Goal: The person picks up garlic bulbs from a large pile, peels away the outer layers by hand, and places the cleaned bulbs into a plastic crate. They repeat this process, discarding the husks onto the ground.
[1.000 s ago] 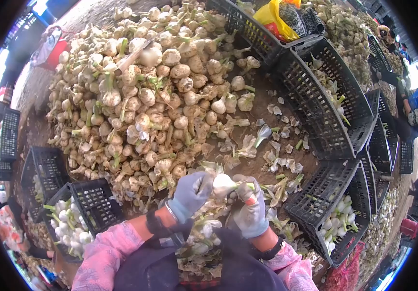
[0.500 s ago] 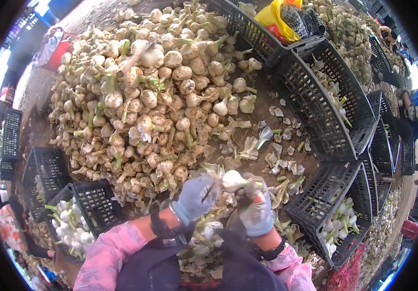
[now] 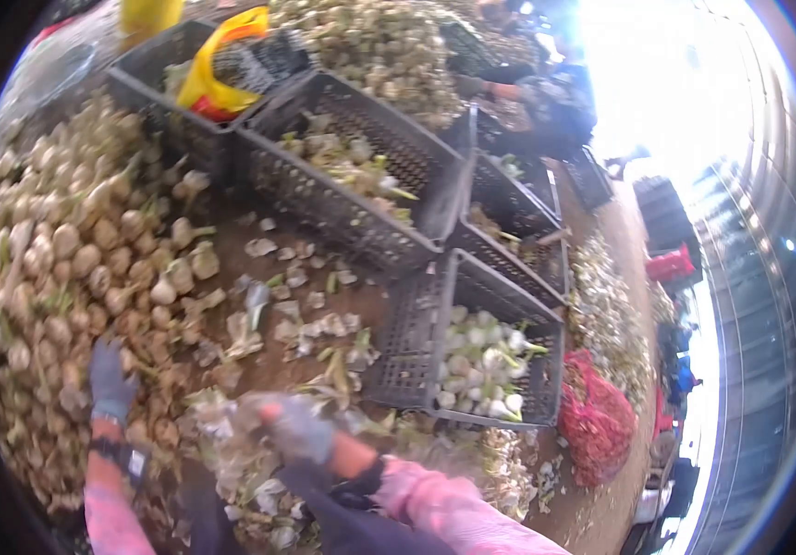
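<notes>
My left hand [image 3: 113,379], in a grey glove, reaches onto the edge of the pile of unpeeled garlic bulbs [image 3: 93,254] at the left. Its fingertips meet the bulbs, and whether it grips one is unclear. My right hand [image 3: 298,427], gloved and smeared by motion, is over the loose garlic skins [image 3: 222,435] at the lower middle. Its fingers are too blurred to read. To its right, a black crate [image 3: 553,384] holds cleaned white garlic bulbs [image 3: 481,356] with trimmed stems.
Another black crate [image 3: 342,208] with garlic and scraps stands higher up, beside a yellow and red bag [image 3: 218,79]. More crates stand behind. A red mesh sack [image 3: 594,421] lies at the right. A co-worker's arm [image 3: 504,91] shows at the top.
The view has swung to the right. My hands have moved apart, the left onto the pile. The white bulb that was between them no longer shows there.
</notes>
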The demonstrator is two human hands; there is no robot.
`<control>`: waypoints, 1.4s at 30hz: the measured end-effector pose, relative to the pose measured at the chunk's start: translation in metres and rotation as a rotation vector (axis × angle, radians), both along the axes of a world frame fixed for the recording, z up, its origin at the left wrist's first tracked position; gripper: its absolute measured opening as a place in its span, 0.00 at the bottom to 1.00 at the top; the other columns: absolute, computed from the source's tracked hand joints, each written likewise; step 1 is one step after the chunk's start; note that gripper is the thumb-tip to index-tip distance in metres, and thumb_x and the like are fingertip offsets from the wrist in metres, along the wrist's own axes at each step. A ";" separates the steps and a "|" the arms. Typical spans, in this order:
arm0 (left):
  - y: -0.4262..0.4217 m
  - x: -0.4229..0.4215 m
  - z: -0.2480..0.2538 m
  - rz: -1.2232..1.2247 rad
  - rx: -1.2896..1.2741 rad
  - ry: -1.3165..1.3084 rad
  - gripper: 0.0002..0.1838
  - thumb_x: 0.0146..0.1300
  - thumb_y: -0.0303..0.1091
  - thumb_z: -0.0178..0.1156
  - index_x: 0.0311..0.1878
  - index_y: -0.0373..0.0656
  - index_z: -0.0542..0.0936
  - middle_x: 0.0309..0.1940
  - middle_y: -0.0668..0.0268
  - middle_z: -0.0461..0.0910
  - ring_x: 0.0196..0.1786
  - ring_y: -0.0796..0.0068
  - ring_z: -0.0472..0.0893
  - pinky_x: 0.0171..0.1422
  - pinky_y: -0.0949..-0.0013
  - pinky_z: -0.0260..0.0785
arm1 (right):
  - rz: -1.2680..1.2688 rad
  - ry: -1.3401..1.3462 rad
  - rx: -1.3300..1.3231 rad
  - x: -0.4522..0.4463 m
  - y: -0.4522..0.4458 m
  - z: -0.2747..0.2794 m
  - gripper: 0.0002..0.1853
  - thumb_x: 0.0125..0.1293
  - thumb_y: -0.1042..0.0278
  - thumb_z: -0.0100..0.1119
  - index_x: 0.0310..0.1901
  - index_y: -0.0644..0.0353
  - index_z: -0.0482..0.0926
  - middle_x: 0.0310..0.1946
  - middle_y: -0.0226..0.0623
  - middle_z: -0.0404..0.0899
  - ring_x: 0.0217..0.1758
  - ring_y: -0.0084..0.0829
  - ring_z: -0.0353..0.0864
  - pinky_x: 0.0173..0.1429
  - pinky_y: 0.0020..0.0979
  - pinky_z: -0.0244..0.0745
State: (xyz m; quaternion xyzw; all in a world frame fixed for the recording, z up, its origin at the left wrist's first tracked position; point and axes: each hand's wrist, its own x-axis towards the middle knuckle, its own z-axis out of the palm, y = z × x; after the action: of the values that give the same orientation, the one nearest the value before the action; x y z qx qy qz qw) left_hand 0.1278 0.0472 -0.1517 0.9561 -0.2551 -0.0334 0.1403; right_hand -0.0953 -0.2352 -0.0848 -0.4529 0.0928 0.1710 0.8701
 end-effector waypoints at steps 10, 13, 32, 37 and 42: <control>-0.083 -0.130 0.101 -0.050 -0.583 0.203 0.38 0.48 0.50 0.75 0.56 0.36 0.71 0.46 0.52 0.71 0.49 0.49 0.72 0.57 0.50 0.64 | -0.052 0.109 -0.559 0.022 0.042 0.042 0.29 0.68 0.39 0.56 0.46 0.64 0.81 0.33 0.29 0.80 0.36 0.21 0.72 0.38 0.33 0.72; -0.071 -0.124 0.122 -0.173 -0.615 0.309 0.38 0.51 0.53 0.73 0.60 0.39 0.74 0.56 0.52 0.72 0.59 0.52 0.73 0.64 0.55 0.66 | -0.197 0.042 -0.248 0.018 0.034 0.034 0.25 0.67 0.46 0.60 0.43 0.66 0.82 0.33 0.28 0.81 0.35 0.18 0.73 0.40 0.29 0.73; -0.059 -0.136 0.142 0.012 -0.823 0.636 0.34 0.55 0.38 0.74 0.63 0.37 0.72 0.54 0.55 0.80 0.53 0.57 0.81 0.58 0.63 0.73 | -0.242 0.224 0.122 0.027 0.060 0.057 0.17 0.71 0.75 0.58 0.59 0.67 0.77 0.47 0.35 0.83 0.51 0.27 0.82 0.56 0.28 0.78; -0.054 -0.141 0.142 0.163 -1.121 1.200 0.31 0.65 0.43 0.67 0.66 0.39 0.70 0.47 0.64 0.81 0.46 0.73 0.81 0.50 0.70 0.74 | -0.117 -0.342 -0.546 0.032 0.038 0.064 0.16 0.65 0.73 0.65 0.55 0.61 0.83 0.46 0.34 0.84 0.48 0.29 0.82 0.54 0.29 0.76; -0.034 -0.134 0.133 0.350 -1.420 2.050 0.32 0.68 0.46 0.60 0.69 0.39 0.66 0.41 0.61 0.79 0.37 0.72 0.80 0.36 0.67 0.75 | -0.063 -0.557 -0.776 0.040 0.034 0.073 0.15 0.61 0.66 0.68 0.50 0.57 0.85 0.43 0.35 0.85 0.46 0.33 0.82 0.52 0.32 0.75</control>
State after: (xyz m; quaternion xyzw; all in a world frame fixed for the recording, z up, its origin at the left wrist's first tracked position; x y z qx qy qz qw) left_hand -0.0064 0.0129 -0.0189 0.2257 0.1391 -0.5956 0.7582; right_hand -0.0558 -0.2013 -0.0118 -0.7697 -0.0734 -0.0308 0.6334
